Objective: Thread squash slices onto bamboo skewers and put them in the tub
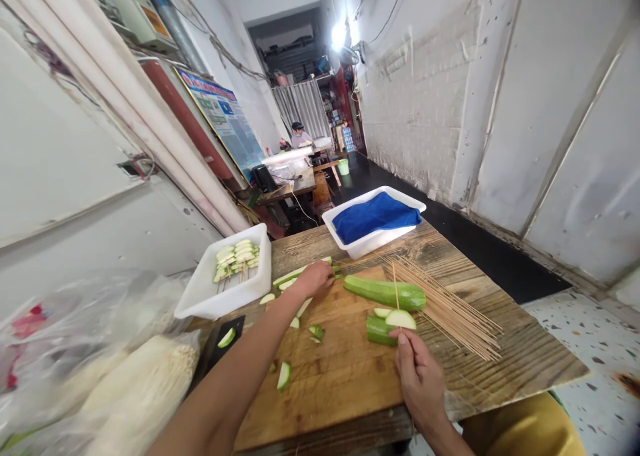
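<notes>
Pinching a thin bamboo skewer [396,289] between thumb and fingertips, the right hand [420,383] sits at the near right edge of the cutting board [340,369]. A pale zucchini slice [400,319] is threaded on the skewer just above the fingers. The left hand [315,279] lies at the far edge of the board, fingers curled down onto long zucchini strips [295,274]. Whether it grips them cannot be told.

Handling, as judged:
- Skewer: light, stiff, liable to snap if bent. Hold it low on the shaft, close under the slice.
- Slice: light, moist and probably slippery on the cut faces, and soft enough to split. Hold it by the green skin edge.

A whole zucchini [385,291] lies across the far right part of the board, with a cut stub [377,333] just beside the threaded slice. Small offcuts are scattered over the middle of the board. A loose pile of skewers [450,309] fans out over the tabletop [525,349], right of the board.

Containers:
- White tray [200,296], left of the board: holds a row of skewered slices [237,256] at its far end.
- White tub [373,243], beyond the board: holds a folded blue cloth [375,216].
- Clear plastic bags [125,376], near left of the board: hold pale, stringy contents, possibly mushrooms.
</notes>
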Motion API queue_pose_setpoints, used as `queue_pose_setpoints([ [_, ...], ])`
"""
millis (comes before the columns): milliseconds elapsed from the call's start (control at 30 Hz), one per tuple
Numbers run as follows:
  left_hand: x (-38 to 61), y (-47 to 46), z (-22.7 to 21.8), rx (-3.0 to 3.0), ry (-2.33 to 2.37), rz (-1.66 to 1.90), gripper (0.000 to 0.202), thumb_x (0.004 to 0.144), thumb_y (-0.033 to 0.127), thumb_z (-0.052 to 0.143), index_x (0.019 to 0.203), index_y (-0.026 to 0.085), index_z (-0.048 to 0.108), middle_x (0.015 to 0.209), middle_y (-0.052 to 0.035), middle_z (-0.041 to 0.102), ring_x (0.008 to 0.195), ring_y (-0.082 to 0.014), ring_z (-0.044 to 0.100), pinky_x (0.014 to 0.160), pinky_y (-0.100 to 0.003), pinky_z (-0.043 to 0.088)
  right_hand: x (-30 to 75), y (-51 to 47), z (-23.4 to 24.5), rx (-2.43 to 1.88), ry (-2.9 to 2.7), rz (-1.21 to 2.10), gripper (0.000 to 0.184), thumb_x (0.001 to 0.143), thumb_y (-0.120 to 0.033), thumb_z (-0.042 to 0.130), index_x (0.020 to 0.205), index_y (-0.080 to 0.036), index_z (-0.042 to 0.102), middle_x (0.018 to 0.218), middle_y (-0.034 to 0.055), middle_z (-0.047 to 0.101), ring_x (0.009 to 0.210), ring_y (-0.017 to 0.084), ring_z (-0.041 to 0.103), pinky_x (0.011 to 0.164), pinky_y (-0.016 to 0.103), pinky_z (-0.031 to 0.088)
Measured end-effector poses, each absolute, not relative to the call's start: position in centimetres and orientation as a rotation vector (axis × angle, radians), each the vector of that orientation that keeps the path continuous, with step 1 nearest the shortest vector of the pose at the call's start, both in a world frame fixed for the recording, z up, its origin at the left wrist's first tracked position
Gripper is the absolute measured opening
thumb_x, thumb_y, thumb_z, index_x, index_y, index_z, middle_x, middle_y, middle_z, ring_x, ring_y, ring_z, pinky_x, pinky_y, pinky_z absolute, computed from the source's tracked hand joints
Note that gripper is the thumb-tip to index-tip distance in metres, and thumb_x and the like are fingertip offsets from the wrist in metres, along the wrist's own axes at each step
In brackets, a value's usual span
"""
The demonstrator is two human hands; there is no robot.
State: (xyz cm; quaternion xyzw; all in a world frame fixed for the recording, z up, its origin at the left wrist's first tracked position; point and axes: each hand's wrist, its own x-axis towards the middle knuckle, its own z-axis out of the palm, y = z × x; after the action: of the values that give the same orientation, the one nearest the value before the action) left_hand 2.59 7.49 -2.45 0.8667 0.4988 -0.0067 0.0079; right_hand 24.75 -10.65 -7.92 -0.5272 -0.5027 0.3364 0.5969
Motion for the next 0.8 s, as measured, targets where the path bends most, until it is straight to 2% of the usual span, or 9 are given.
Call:
queue_pose_setpoints([
  [167, 2.9, 7.2, -2.3, 2.701, 1.621, -0.024, 0.013, 0.071, 0.020, 0.050, 0.072, 0.017, 0.062, 0.079, -0.0067, 0.060, 0.074, -0.0175, 0.054, 0.068, -0.027, 0.040, 24.8, -10.6, -8.0, -1.234, -1.169, 0.771, 0.030, 0.086, -0.037, 0.044, 0.091, -0.015, 0.063, 0.050, -0.0029, 0.052, 0.043, 0.011, 0.049, 0.041, 0.019, 0.036],
  [267, 2.8, 5.9, -1.6, 2.707, 1.634, 0.000, 0.013, 0.072, 0.020, 0.049, 0.076, 0.016, 0.060, 0.081, -0.0075, 0.059, 0.072, -0.0173, 0.054, 0.066, -0.027, 0.039, 24.9, -10.6, -8.0, -1.238, -1.183, 0.776, 0.030, 0.087, -0.036, 0.043, 0.092, -0.015, 0.062, 0.049, -0.0034, 0.052, 0.043, 0.011, 0.048, 0.042, 0.019, 0.036],
  [367, 2.3, 4.0, -0.6, 2.727, 1.576, 0.013, 0.016, 0.073, 0.023, 0.050, 0.084, 0.017, 0.059, 0.085, -0.0062, 0.059, 0.072, -0.0166, 0.054, 0.065, -0.026, 0.039, 24.9, -10.6, -7.9, -1.250, -1.186, 0.765, 0.029, 0.087, -0.036, 0.042, 0.092, -0.015, 0.062, 0.049, -0.0037, 0.051, 0.042, 0.011, 0.048, 0.042, 0.019, 0.037],
  [500, 1.8, 2.9, 0.9, 2.723, 1.351, 0.078, 0.020, 0.078, 0.035, 0.050, 0.086, 0.020, 0.059, 0.085, -0.0036, 0.059, 0.075, -0.0151, 0.053, 0.067, -0.025, 0.039, 24.9, -10.6, -7.7, -1.264, -1.197, 0.745, 0.030, 0.087, -0.036, 0.042, 0.091, -0.016, 0.063, 0.047, -0.0039, 0.051, 0.041, 0.011, 0.049, 0.041, 0.019, 0.037],
  [567, 1.9, 3.6, 1.1, 2.729, 1.459, 0.146, 0.024, 0.081, 0.036, 0.046, 0.091, 0.020, 0.060, 0.087, -0.0048, 0.059, 0.080, -0.0166, 0.052, 0.073, -0.027, 0.038, 24.9, -10.5, -7.6, -1.256, -1.212, 0.749, 0.029, 0.087, -0.036, 0.041, 0.091, -0.016, 0.062, 0.047, -0.0039, 0.051, 0.041, 0.012, 0.048, 0.041, 0.019, 0.037],
  [667, 2.5, 5.5, 0.5, 2.741, 1.698, 0.165, 0.026, 0.079, 0.031, 0.049, 0.101, 0.022, 0.060, 0.095, -0.0080, 0.057, 0.095, -0.0223, 0.047, 0.084, -0.037, 0.032, 24.9, -10.5, -7.7, -1.246, -1.216, 0.746, 0.029, 0.087, -0.036, 0.041, 0.092, -0.016, 0.062, 0.048, -0.0037, 0.051, 0.041, 0.011, 0.048, 0.041, 0.019, 0.037],
  [800, 3.8, 7.8, -1.2, 2.669, 1.761, 0.231, 0.014, 0.069, 0.021, 0.061, 0.082, 0.022, 0.066, 0.114, -0.0092, 0.051, 0.114, -0.0293, 0.035, 0.095, -0.047, 0.019, 24.9, -10.5, -7.8, -1.222, -1.215, 0.740, 0.030, 0.088, -0.036, 0.041, 0.092, -0.015, 0.062, 0.048, -0.0040, 0.049, 0.042, 0.011, 0.048, 0.039, 0.018, 0.036],
])
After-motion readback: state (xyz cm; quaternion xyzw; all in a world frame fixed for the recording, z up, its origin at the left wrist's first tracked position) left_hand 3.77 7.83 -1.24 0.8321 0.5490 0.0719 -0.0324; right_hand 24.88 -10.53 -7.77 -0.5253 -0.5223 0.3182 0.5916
